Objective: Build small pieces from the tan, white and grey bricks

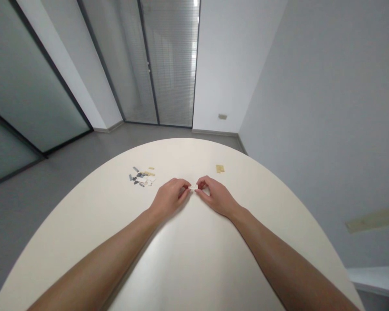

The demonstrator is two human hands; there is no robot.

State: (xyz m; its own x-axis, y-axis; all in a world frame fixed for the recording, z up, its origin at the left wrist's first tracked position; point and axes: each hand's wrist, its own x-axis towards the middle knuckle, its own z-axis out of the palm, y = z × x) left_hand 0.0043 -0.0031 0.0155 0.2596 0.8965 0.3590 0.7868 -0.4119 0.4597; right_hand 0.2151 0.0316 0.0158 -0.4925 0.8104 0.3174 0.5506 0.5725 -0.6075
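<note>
Between my two hands, low over the middle of the table, is a small white building-block piece; its studs and seams are too small to make out. My left hand pinches its left end with thumb and fingertips. At its right end, my right hand does the same. To the left of my left hand lies a loose pile of small building bricks in white, grey, black and yellow. Beyond my right hand sits a flat yellow brick piece.
All of this is on a round white table, its curved far edge facing a glass door. A grey-white wall runs along the right. Grey floor shows past the table's left edge.
</note>
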